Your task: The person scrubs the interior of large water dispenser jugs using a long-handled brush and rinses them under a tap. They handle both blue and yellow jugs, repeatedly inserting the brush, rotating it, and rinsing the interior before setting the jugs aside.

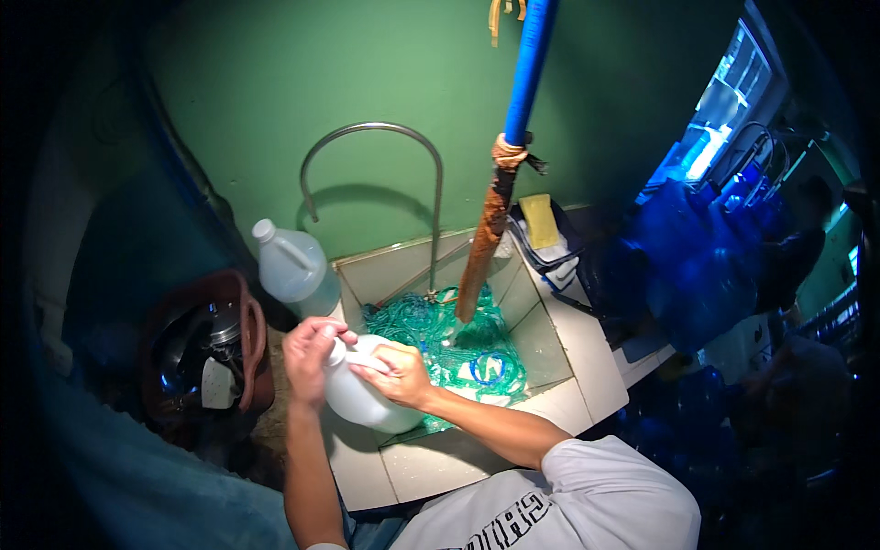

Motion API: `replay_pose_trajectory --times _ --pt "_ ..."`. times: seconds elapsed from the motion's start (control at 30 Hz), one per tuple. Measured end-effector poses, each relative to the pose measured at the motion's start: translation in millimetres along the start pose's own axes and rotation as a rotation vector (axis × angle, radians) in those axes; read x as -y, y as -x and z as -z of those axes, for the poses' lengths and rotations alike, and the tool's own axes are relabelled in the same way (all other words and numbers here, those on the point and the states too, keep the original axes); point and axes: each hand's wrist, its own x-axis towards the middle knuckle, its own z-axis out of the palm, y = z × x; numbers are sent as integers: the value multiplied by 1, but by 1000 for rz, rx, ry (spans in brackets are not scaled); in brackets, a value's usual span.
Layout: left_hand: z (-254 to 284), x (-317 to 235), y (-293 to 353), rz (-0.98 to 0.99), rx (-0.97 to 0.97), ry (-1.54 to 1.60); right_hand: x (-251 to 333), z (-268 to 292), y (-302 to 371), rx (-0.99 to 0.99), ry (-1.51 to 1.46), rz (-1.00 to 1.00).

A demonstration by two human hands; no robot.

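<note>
I hold a white plastic jug [362, 399] tilted over the front left corner of a tiled sink basin [587, 362]. My left hand [310, 353] is closed on the jug's neck and cap. My right hand [399, 371] grips its handle and shoulder. The basin holds water with many green plastic rings [431, 325] and a couple of blue rings [490, 368]. A second white jug [291, 266] with a cap stands on the ledge at the basin's back left, apart from my hands.
A curved metal tap pipe [367, 133] arches over the basin. A blue pole with a rusty lower end [495, 211] dips into it. A yellow sponge [539, 220] lies at the back right. A brown basket of metal pots [206, 353] stands left. Blue plastic containers [706, 266] crowd the right.
</note>
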Motion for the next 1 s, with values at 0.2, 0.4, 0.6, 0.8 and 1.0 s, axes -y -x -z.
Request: replay_pose_trajectory --times 0.2,0.4,0.6,0.8,1.0 --pt "-115 21 49 -241 -87 -406 7 108 26 -47 15 -31" --pt "-176 -30 8 -482 431 -992 15 198 27 -102 155 174" --pt "-228 -37 -29 -391 738 -1187 6 248 21 -97 131 217" --pt "-181 12 -55 -91 272 -950 6 276 31 2 91 103" --pt "-171 186 17 544 -14 -112 -18 324 12 -141 -545 -330"
